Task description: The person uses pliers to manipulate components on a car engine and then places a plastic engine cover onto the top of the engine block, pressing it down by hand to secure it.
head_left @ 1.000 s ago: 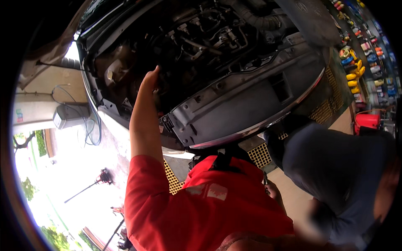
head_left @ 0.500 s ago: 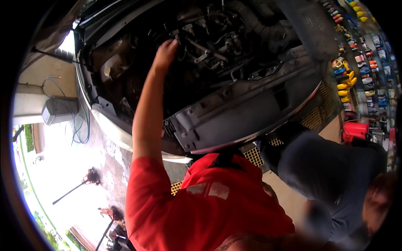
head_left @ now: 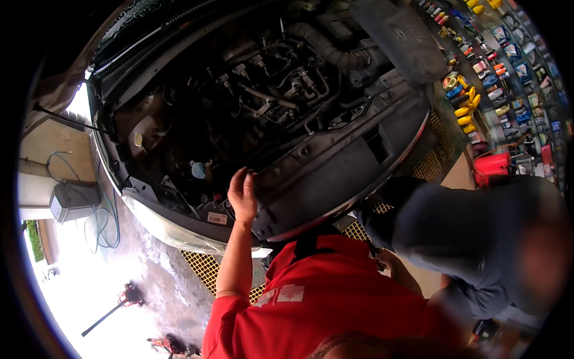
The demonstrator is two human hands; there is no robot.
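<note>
My left hand (head_left: 242, 194) is raised over the front edge of the engine bay, its fingers stretched and holding nothing. Just beyond it is a pale blue cap (head_left: 200, 170). To its right runs the dark front panel (head_left: 335, 173) of the car. The exposed engine (head_left: 275, 90), with its pipes and connectors, lies farther off, beside a ribbed air hose (head_left: 344, 57). Low beside my body, my right hand (head_left: 385, 257) is partly hidden by my red shirt. It seems closed around a small dark thing that I cannot make out.
A person in dark clothes (head_left: 442, 227) bends close on my right. A black plastic cover (head_left: 406, 39) rests at the bay's right corner. Many tools hang on a board (head_left: 496, 78) near a red container (head_left: 492, 169). A long-handled red jack (head_left: 128, 294) stands at left.
My left hand has come back from the engine toward the front panel, and its fingers have opened out. My view has shifted. My right hand and forearm now show beside my shirt.
</note>
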